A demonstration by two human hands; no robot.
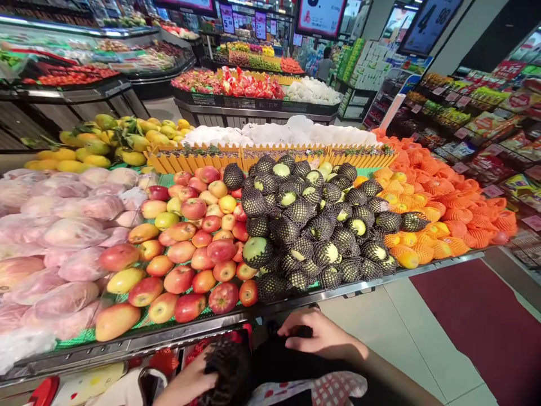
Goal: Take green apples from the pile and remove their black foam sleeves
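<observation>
At the bottom of the head view, my left hand (196,378) is closed round a dark, mesh-like black fruit net (228,369). Whether a fruit sits inside it I cannot tell. My right hand (315,332) is just in front of the stand's metal edge, fingers curled, thumb and forefinger apart, with nothing visible between them. Beyond it lies a heap of green fruits in black nets (321,225). One green fruit (256,251) in this heap is only partly covered by its net. Red and yellow apples (186,254) lie loose to the left of the heap.
Fruits in clear wrap (63,237) fill the left end; fruits in orange nets (448,192) fill the right. A low yellow fence (274,158) runs behind. Below the stand's metal rim (338,293) are a red container and a cloth bag. Snack shelves (482,124) stand right.
</observation>
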